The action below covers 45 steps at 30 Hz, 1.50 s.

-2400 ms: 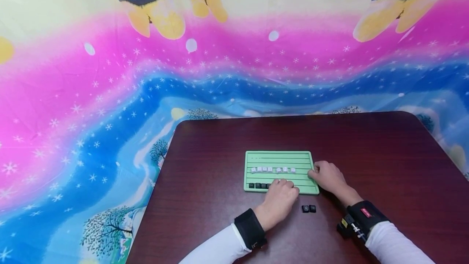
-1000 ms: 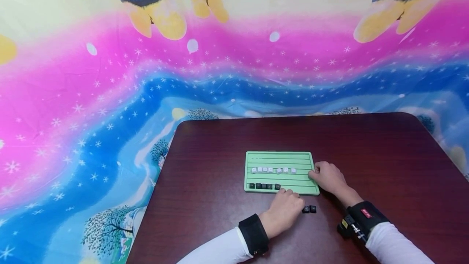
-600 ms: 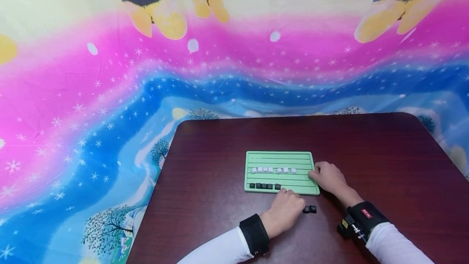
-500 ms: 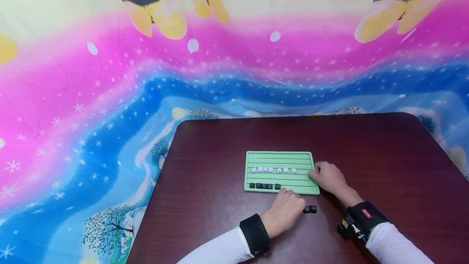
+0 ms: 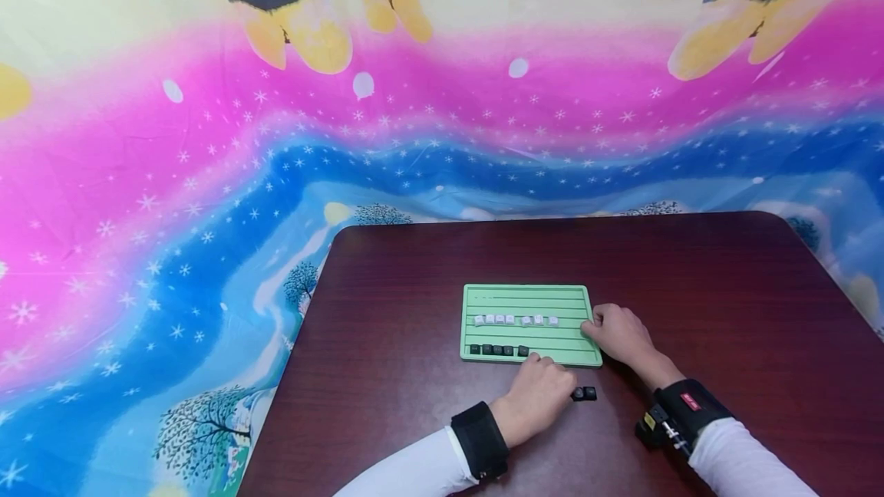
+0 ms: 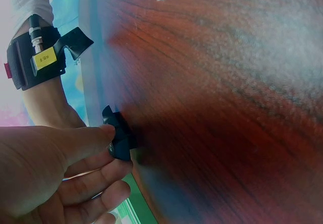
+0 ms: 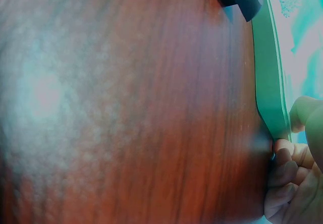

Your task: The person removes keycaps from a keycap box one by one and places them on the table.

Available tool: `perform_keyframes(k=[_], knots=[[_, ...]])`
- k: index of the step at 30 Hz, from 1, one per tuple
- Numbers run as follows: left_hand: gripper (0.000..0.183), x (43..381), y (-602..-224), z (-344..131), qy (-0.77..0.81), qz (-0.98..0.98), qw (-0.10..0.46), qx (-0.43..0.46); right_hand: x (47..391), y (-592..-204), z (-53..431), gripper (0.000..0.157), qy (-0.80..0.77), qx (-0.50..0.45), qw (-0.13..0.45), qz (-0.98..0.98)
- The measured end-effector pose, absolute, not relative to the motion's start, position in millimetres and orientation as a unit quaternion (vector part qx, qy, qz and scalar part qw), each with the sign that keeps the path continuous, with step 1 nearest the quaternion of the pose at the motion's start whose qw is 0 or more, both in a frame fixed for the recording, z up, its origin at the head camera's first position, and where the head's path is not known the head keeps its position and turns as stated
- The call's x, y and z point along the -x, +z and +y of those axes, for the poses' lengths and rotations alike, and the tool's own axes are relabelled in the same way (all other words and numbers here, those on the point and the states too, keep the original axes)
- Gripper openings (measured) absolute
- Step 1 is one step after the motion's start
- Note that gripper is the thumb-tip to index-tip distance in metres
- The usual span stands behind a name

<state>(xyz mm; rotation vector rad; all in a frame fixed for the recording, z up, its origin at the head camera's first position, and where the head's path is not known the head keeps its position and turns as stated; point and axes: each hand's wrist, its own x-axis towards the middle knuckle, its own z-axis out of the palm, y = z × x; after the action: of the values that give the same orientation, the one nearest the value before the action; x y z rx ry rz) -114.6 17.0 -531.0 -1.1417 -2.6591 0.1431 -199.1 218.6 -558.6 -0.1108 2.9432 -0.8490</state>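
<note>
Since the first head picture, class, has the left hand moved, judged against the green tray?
Yes: the left hand has moved right and downward in the head view, from the near row of the green tray to the loose black keycaps.

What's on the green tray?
On the green tray sit seven white keycaps across the middle and five black keycaps in the front row. In the head view, the left hand hides some front rim, the right hand some right rim.

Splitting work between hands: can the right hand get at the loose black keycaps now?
Probably not without letting go: the right hand grips the green tray, and the left hand is at the loose black keycaps.
</note>
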Motion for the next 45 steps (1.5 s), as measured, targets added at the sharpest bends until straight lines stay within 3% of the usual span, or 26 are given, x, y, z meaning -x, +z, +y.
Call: perform_keyframes(k=[45], knots=[[0.026, 125.6, -519.2, 13.3, 0.026, -0.929, 0.114, 0.351, 199.8, -560.0, 219.5, 0.035, -0.281, 0.035, 0.046, 0.958]])
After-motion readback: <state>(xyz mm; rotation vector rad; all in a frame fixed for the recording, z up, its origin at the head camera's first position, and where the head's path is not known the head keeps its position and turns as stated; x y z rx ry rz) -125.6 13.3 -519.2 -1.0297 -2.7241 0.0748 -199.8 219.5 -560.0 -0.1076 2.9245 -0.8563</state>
